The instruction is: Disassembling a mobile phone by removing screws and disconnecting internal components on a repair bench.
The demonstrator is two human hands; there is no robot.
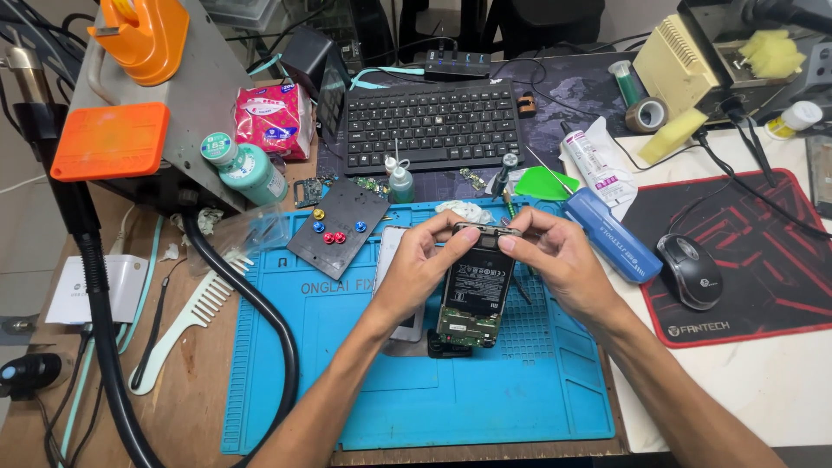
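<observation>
Head view: we held opened phone (472, 290) above blue mat (347, 390), mid-desk. Left hand (416, 269) and right hand (559, 260) pinched its top edge. Disassembly seemingly underway; next move likely needs careful prying. Keyboard (433, 121) beyond, toward far edge.

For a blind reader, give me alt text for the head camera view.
Both hands, left hand and right hand, hold an opened phone with its battery exposed over a blue repair mat. A black keyboard sits behind, a computer mouse to the right.
</observation>
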